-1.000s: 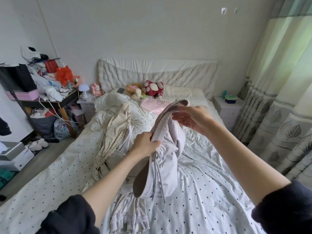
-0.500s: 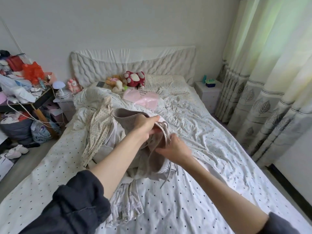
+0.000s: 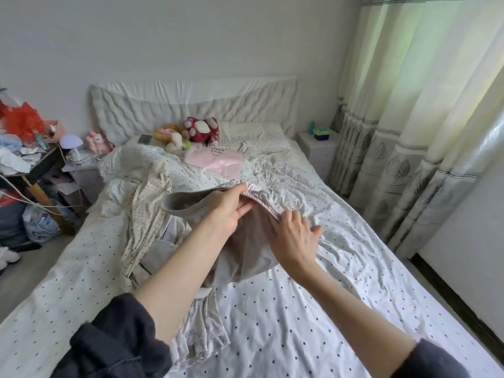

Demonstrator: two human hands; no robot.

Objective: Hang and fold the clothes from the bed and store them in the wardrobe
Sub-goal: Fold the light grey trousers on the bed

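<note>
A pale grey-beige garment with an elastic waistband [image 3: 245,249] lies bunched on the polka-dot bed [image 3: 300,309]. My left hand [image 3: 231,208] grips the waistband at its upper edge, thumb on top and fingers tucked under the band. My right hand [image 3: 293,238] pinches the same waistband just to the right, with the other fingers spread over the sheet. More clothes lie beside it: a cream dotted garment [image 3: 147,208] to the left and a grey patterned piece [image 3: 201,331] under my left forearm. No wardrobe is in view.
Plush toys [image 3: 201,129], a phone [image 3: 144,138] and a pink bag [image 3: 215,160] sit near the headboard. A cluttered desk [image 3: 24,156] stands at the left, a white nightstand [image 3: 319,148] at the right, and curtains [image 3: 409,132] along the right wall.
The garment came down from mid-air onto the bed. My hands came together at its waistband, and my right hand slid to the right along it. The view turned right.
</note>
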